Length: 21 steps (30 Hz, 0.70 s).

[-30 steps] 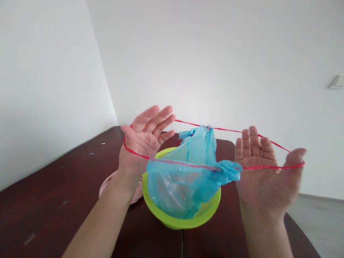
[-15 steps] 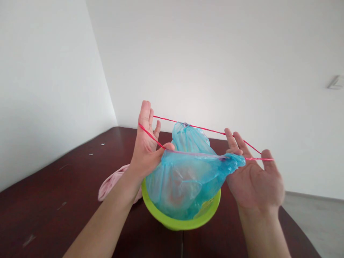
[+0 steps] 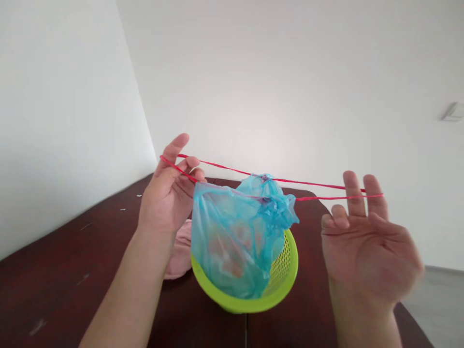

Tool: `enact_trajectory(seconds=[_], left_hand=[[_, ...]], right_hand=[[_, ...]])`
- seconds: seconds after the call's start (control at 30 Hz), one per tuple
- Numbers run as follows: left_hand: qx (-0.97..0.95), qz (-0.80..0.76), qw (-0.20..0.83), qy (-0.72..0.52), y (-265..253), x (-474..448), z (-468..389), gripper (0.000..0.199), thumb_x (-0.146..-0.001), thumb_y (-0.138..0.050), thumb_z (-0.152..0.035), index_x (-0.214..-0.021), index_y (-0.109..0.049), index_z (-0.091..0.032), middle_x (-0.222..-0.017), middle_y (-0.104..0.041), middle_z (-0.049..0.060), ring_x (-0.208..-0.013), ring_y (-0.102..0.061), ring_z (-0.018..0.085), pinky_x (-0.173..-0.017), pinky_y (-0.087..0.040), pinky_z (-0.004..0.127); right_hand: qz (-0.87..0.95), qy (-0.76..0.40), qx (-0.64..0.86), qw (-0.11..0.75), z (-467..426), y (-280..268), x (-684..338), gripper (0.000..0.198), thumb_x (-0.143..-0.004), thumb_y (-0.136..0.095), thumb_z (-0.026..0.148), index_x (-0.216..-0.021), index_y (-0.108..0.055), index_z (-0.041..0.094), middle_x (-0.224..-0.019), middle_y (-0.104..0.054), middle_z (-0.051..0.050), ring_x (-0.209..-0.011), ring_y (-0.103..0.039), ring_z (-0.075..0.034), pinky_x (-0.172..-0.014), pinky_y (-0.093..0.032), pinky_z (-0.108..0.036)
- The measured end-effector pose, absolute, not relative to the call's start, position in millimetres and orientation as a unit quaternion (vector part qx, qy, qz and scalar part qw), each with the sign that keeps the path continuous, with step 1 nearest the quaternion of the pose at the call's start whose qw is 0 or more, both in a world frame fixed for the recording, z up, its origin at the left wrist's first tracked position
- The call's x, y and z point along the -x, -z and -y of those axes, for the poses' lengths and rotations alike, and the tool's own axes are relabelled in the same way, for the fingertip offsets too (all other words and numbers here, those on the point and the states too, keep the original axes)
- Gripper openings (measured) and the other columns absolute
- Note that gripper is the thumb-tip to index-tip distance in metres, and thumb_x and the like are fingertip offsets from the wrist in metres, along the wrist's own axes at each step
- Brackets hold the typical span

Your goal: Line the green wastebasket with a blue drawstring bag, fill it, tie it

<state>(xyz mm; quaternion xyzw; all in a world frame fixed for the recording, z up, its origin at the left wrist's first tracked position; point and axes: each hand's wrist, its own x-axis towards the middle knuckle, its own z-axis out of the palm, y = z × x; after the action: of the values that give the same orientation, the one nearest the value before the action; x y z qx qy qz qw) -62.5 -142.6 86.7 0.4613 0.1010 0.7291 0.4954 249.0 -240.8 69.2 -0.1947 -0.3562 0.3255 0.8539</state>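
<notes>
A translucent blue drawstring bag (image 3: 232,232) sags into a lime-green plastic basket (image 3: 244,304), its mouth bunched on the right side. Blurry reddish shapes show through the film. The bag's red drawstring (image 3: 308,183) is stretched between both hands in two strands. My left hand (image 3: 166,198) is at the bag's left corner, with the cord looped round its raised index finger and the other fingers curled. Well to the right of the basket, my right hand (image 3: 366,246) has the cord hooked over two upright fingers. Its other visible fingers are folded down.
A pink cloth (image 3: 181,253) lies left of the basket, partly behind my left forearm. Everything rests on a dark red-brown table (image 3: 97,270) against white walls. White scraps (image 3: 138,195) dot its left side. A wall switch (image 3: 453,111) is at far right.
My hands have moved farther apart, pulling the drawstring longer. The bag's mouth has gathered tighter, and its bunched part has moved left, away from my right hand. My left fingers have curled.
</notes>
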Motion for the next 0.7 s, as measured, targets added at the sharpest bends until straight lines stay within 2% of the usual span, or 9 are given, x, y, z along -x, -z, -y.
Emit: enact_trajectory(seconds=[0.07, 0.13, 0.2, 0.27, 0.33, 0.4, 0.47, 0.53, 0.7], left_hand=[[-0.454, -0.102, 0.489, -0.737, -85.6, 66.4, 138.6, 0.033, -0.106, -0.090, -0.038, -0.138, -0.082, -0.035, -0.099, -0.086, 0.000, -0.080, -0.080, 0.017, -0.068, -0.065, 0.027], [-0.449, -0.096, 0.476, -0.750, -84.2, 64.6, 136.8, 0.032, -0.104, -0.093, -0.043, -0.133, -0.084, -0.033, -0.109, -0.088, 0.000, -0.082, -0.080, 0.015, -0.070, -0.066, 0.024], [-0.457, -0.091, 0.463, -0.754, -83.8, 58.7, 138.8, 0.038, -0.101, -0.095, -0.052, -0.131, -0.085, -0.033, -0.128, -0.088, 0.002, -0.094, -0.082, 0.016, -0.077, -0.069, 0.023], [-0.475, -0.088, 0.458, -0.746, -85.2, 51.6, 144.5, 0.044, -0.098, -0.095, -0.059, -0.132, -0.086, -0.033, -0.139, -0.085, 0.005, -0.107, -0.083, 0.018, -0.084, -0.070, 0.023], [-0.485, -0.085, 0.473, -0.730, -87.9, 46.1, 152.3, 0.046, -0.097, -0.094, -0.063, -0.130, -0.087, -0.032, -0.128, -0.085, 0.006, -0.103, -0.081, 0.018, -0.082, -0.069, 0.023], [-0.482, -0.077, 0.496, -0.719, -90.7, 43.5, 159.6, 0.048, -0.096, -0.094, -0.066, -0.129, -0.088, -0.032, -0.106, -0.081, 0.004, -0.084, -0.074, 0.014, -0.071, -0.066, 0.022], [-0.477, -0.073, 0.504, -0.716, -92.2, 43.3, 164.0, 0.049, -0.096, -0.095, -0.066, -0.132, -0.087, -0.034, -0.092, -0.074, 0.001, -0.072, -0.065, 0.012, -0.064, -0.062, 0.022], [-0.477, -0.078, 0.492, -0.724, -92.0, 43.9, 164.5, 0.046, -0.098, -0.096, -0.058, -0.137, -0.085, -0.037, -0.089, -0.071, 0.000, -0.070, -0.062, 0.012, -0.063, -0.060, 0.021], [-0.461, -0.085, 0.430, -0.772, -89.2, 41.1, 159.8, 0.047, -0.087, -0.093, -0.012, -0.131, -0.089, -0.027, -0.094, -0.074, -0.001, -0.072, -0.063, 0.009, -0.066, -0.060, 0.016]], right_hand=[[0.347, -0.313, 0.201, 0.861, 236.8, -67.0, -247.8, 0.049, -0.095, -0.068, 0.021, -0.141, -0.081, 0.030, -0.158, -0.074, -0.008, -0.064, -0.062, -0.008, -0.057, -0.057, -0.025], [0.347, -0.289, 0.210, 0.867, 232.1, -63.8, -245.2, 0.048, -0.098, -0.072, 0.019, -0.143, -0.079, 0.035, -0.157, -0.074, -0.004, -0.070, -0.066, -0.007, -0.062, -0.058, -0.023], [0.360, -0.260, 0.219, 0.869, 228.5, -60.7, -241.4, 0.045, -0.103, -0.075, 0.023, -0.146, -0.077, 0.037, -0.158, -0.073, -0.004, -0.093, -0.076, -0.012, -0.076, -0.064, -0.027], [0.374, -0.234, 0.228, 0.868, 227.2, -58.9, -237.3, 0.043, -0.108, -0.073, 0.030, -0.150, -0.075, 0.038, -0.164, -0.069, -0.005, -0.131, -0.077, -0.023, -0.098, -0.068, -0.039], [0.376, -0.216, 0.238, 0.869, 228.2, -59.0, -234.6, 0.045, -0.110, -0.070, 0.033, -0.154, -0.072, 0.040, -0.171, -0.063, -0.005, -0.158, -0.063, -0.029, -0.116, -0.062, -0.052], [0.368, -0.202, 0.244, 0.874, 230.5, -60.1, -234.0, 0.046, -0.110, -0.070, 0.034, -0.155, -0.071, 0.045, -0.177, -0.058, -0.001, -0.169, -0.052, -0.030, -0.124, -0.057, -0.057], [0.379, -0.189, 0.244, 0.872, 232.6, -61.2, -235.2, 0.043, -0.112, -0.069, 0.036, -0.154, -0.069, 0.049, -0.180, -0.055, 0.001, -0.173, -0.048, -0.029, -0.124, -0.056, -0.058], [0.404, -0.175, 0.237, 0.866, 233.6, -61.9, -237.3, 0.041, -0.113, -0.070, 0.039, -0.153, -0.069, 0.050, -0.181, -0.053, 0.001, -0.170, -0.051, -0.031, -0.120, -0.060, -0.060], [0.400, -0.175, 0.224, 0.872, 232.5, -62.5, -237.7, 0.050, -0.106, -0.081, 0.033, -0.152, -0.069, 0.048, -0.170, -0.062, -0.003, -0.148, -0.069, -0.032, -0.105, -0.069, -0.056]])
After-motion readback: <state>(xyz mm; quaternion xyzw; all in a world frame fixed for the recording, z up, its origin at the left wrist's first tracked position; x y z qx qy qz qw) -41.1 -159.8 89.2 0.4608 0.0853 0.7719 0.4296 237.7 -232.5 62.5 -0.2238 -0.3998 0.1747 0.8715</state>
